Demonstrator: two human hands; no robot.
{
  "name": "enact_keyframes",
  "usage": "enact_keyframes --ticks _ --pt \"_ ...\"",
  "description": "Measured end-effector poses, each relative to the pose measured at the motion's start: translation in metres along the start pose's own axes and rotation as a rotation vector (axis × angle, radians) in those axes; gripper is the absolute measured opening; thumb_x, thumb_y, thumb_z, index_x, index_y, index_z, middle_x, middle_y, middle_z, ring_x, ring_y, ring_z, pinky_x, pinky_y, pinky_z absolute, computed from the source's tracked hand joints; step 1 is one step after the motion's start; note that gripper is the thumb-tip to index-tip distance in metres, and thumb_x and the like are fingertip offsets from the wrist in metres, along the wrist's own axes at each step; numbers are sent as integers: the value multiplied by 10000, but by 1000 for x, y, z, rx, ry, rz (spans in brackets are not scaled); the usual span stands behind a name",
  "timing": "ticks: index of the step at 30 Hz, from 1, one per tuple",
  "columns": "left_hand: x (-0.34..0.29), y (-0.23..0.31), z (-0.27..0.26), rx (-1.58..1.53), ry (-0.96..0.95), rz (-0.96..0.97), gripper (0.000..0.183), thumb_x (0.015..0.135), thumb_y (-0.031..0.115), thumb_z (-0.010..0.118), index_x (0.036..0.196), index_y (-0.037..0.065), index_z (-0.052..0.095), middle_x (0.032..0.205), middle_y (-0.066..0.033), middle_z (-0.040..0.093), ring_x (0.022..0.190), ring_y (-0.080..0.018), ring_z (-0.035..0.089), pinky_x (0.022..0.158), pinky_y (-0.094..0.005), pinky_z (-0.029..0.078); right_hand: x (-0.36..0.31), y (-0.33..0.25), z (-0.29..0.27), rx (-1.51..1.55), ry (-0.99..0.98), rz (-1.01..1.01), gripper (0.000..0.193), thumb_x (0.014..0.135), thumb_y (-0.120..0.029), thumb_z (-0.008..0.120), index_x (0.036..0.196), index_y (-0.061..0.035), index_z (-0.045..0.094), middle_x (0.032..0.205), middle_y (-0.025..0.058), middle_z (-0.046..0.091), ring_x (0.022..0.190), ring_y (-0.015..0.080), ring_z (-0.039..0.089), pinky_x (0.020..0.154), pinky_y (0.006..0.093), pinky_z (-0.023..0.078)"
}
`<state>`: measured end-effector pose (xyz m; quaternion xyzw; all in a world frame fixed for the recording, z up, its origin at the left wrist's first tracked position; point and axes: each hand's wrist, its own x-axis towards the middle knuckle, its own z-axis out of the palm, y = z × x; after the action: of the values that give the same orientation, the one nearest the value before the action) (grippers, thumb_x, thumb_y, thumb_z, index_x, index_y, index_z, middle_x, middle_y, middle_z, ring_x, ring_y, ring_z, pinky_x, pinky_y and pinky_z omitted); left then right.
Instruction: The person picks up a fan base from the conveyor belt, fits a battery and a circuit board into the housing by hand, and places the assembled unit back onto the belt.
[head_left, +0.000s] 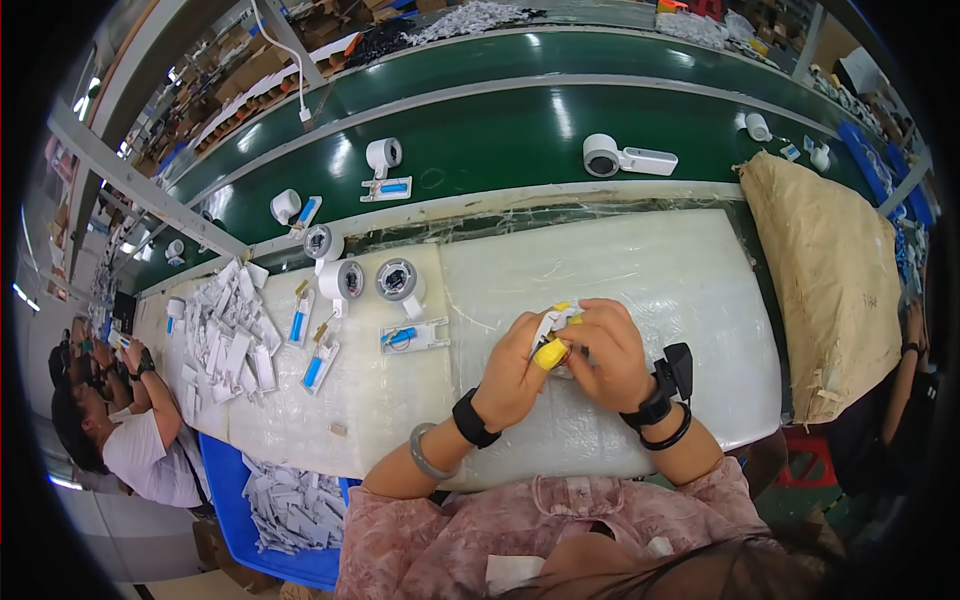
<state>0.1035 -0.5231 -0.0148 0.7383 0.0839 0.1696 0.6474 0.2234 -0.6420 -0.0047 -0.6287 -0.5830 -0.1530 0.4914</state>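
Over the padded table, my left hand [512,370] is closed around a small white piece [548,325]. Yellow patches show at its upper and lower ends; I cannot tell whether they belong to the piece or cover my fingertips. From the right, my right hand [608,350] pinches at the same piece, its fingers bent and touching it. Most of the piece is hidden by the fingers. Left of my hands lies an opened white casing [415,337] with a blue battery in it, joined to a round white fan head [398,280].
More opened fan units [343,280] sit beside a heap of white plastic covers [232,330]. A blue bin [225,500] holds similar covers below. Fan units [602,157] rest on the green conveyor [480,140]. A brown paper sack [825,290] stands right. People work at both sides.
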Motion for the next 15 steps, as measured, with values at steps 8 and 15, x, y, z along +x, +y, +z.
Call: enact_keyframes --ticks 8,15 --pt "-3 2 3 -234 -50 -142 329 1017 206 450 1289 20 459 792 -26 534 547 -77 486 499 -212 411 -3 9 1 86 -8 -29 224 685 45 715 890 -21 653 827 107 603 786 283 628 845 429 544" --pt "-3 3 5 -291 -36 -179 314 1022 212 450 1274 26 461 692 -17 529 517 -71 484 486 -209 389 2 11 -5 138 -85 -59 216 700 43 721 892 -20 646 807 108 593 763 274 620 877 443 540"
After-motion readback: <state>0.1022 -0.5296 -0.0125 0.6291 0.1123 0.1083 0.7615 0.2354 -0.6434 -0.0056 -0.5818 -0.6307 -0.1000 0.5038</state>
